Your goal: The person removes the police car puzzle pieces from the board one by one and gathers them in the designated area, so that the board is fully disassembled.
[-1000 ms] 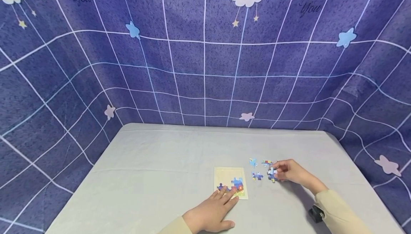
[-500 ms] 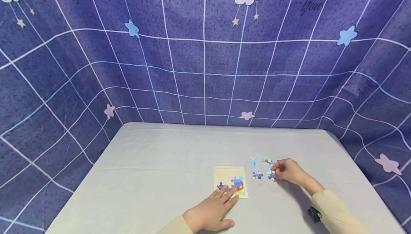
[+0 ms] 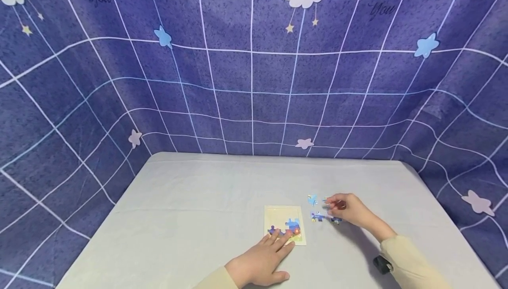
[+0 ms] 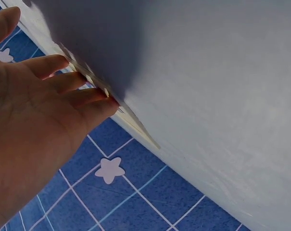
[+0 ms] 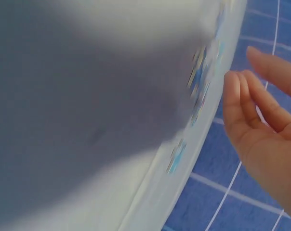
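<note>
A pale puzzle tray (image 3: 274, 213) lies near the front of the table, with joined blue and red jigsaw pieces (image 3: 293, 224) along its lower part. My left hand (image 3: 263, 260) rests its straight, spread fingers on the tray's near edge, covering some of the picture. Seen from the left wrist, the fingertips (image 4: 109, 106) touch the tray edge (image 4: 140, 129). To the right, my right hand (image 3: 351, 212) hovers over loose jigsaw pieces, partly hiding them. From the right wrist, its fingers (image 5: 232, 96) are relaxed with nothing between them. Visible loose pieces include a light blue one (image 3: 312, 199) and a dark blue one (image 3: 317, 216).
A pale cloth covers the table (image 3: 190, 209). Behind and beside it hangs a blue curtain (image 3: 232, 73) with a grid, stars and clouds. A black strap device (image 3: 382, 264) sits at the right sleeve (image 3: 409, 258).
My right hand has let go of the jigsaw piece at the lower right of the loose group and shifted left over the pieces. The left hand stays on the tray.
</note>
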`<move>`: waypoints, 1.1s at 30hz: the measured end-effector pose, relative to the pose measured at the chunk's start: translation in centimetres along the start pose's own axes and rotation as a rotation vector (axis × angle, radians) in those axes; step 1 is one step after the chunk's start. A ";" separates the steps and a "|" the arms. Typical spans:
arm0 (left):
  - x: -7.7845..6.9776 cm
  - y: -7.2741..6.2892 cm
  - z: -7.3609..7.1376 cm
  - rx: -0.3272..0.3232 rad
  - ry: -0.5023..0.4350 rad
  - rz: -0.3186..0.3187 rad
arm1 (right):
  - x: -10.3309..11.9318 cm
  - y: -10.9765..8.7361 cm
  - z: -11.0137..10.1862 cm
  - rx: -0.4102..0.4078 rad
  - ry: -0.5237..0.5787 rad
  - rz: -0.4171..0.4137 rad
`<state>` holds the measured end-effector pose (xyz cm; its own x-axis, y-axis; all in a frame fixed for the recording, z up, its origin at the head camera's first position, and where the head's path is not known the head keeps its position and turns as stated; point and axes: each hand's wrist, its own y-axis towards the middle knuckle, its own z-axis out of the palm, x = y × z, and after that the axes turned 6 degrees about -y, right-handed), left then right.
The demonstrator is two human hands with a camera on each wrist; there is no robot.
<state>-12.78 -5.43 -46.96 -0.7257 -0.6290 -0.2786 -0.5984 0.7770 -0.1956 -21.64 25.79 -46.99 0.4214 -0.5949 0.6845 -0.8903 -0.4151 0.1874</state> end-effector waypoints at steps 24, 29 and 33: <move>0.0 0.1 0.2 -0.029 0.041 0.002 | 4.1 3.0 6.1 0.247 0.096 -0.033; -0.1 0.0 0.3 -0.033 0.042 0.007 | 4.4 3.0 6.2 0.236 0.083 -0.060; 0.0 0.0 0.3 -0.034 0.041 0.009 | 4.4 3.1 6.3 0.228 0.078 -0.071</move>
<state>-12.64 -5.43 -47.27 -0.7444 -0.6227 -0.2409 -0.6020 0.7820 -0.1613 -21.45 17.56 -47.89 0.4589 -0.5071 0.7295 -0.7931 -0.6040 0.0791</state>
